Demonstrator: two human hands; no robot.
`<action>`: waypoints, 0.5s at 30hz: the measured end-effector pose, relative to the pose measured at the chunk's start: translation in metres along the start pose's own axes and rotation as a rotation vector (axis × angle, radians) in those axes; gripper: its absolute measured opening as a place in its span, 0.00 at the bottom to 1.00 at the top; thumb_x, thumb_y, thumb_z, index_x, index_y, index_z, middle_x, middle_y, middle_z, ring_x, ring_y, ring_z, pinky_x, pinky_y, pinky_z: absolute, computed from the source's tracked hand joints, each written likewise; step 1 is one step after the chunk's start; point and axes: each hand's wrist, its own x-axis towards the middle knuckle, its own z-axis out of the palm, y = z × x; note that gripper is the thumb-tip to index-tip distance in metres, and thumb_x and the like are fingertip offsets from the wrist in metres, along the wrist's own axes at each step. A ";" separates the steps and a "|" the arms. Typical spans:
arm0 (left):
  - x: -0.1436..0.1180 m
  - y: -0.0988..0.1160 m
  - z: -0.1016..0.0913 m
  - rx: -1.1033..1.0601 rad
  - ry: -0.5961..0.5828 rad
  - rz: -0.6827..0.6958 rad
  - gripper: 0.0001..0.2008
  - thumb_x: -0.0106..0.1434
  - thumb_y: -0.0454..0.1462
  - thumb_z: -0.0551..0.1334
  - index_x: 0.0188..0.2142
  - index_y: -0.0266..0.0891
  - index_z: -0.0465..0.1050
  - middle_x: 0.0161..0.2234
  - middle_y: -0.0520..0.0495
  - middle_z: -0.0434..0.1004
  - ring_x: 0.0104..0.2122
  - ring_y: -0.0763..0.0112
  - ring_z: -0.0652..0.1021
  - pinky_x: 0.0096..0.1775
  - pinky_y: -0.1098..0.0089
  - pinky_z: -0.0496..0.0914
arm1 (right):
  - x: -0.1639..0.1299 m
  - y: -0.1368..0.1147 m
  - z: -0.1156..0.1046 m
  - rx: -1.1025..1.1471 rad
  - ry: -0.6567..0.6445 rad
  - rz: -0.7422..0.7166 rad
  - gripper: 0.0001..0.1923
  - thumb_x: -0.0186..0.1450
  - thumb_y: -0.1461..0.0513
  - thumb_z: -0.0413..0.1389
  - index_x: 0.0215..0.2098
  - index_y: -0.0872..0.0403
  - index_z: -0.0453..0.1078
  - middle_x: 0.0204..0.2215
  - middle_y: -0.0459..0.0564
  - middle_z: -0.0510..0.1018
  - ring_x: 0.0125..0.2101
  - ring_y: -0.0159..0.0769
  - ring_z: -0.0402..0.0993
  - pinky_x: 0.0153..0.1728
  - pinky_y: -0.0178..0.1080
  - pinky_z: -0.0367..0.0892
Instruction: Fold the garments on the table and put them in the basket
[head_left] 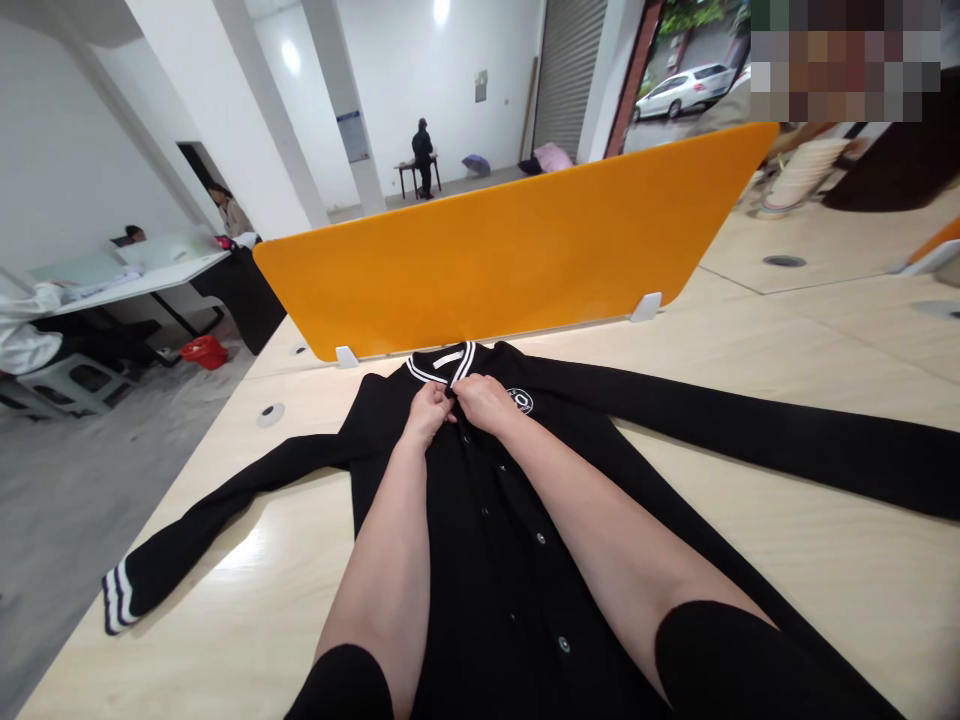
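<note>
Left hand (427,410) and right hand (484,400) pinch the jacket (480,560) placket together just below the collar (442,368); uneven edges there risk a misaligned top snap.

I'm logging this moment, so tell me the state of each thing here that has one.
Black jacket: flat on the table, front up, sleeves spread, lower snaps fastened.
Left hand: pinching the jacket's front edge below the collar.
Right hand: pinching the facing edge.
Orange divider: upright.

Black jacket (480,520) with white-striped collar and cuffs, orange divider (525,240), pale wood table (787,360)
</note>
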 end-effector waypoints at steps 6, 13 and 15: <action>-0.003 0.002 -0.001 -0.017 -0.009 -0.021 0.10 0.52 0.26 0.63 0.30 0.37 0.64 0.16 0.61 0.65 0.14 0.81 0.70 0.20 0.79 0.65 | 0.002 -0.002 0.004 0.117 0.026 -0.025 0.03 0.59 0.67 0.55 0.31 0.57 0.71 0.34 0.59 0.77 0.40 0.43 0.70 0.38 0.38 0.58; -0.002 0.005 0.007 -0.071 0.038 -0.055 0.10 0.53 0.27 0.64 0.30 0.36 0.64 0.16 0.62 0.64 0.13 0.84 0.67 0.19 0.81 0.63 | 0.003 0.020 0.012 0.407 0.135 0.122 0.08 0.61 0.63 0.48 0.26 0.54 0.65 0.21 0.44 0.70 0.25 0.31 0.65 0.27 0.32 0.58; 0.001 0.004 0.006 -0.070 0.041 -0.104 0.10 0.52 0.27 0.65 0.27 0.36 0.64 0.14 0.61 0.63 0.13 0.82 0.68 0.19 0.80 0.62 | 0.003 0.024 0.013 0.457 0.160 0.139 0.08 0.61 0.62 0.48 0.25 0.54 0.65 0.20 0.42 0.68 0.24 0.30 0.64 0.26 0.31 0.58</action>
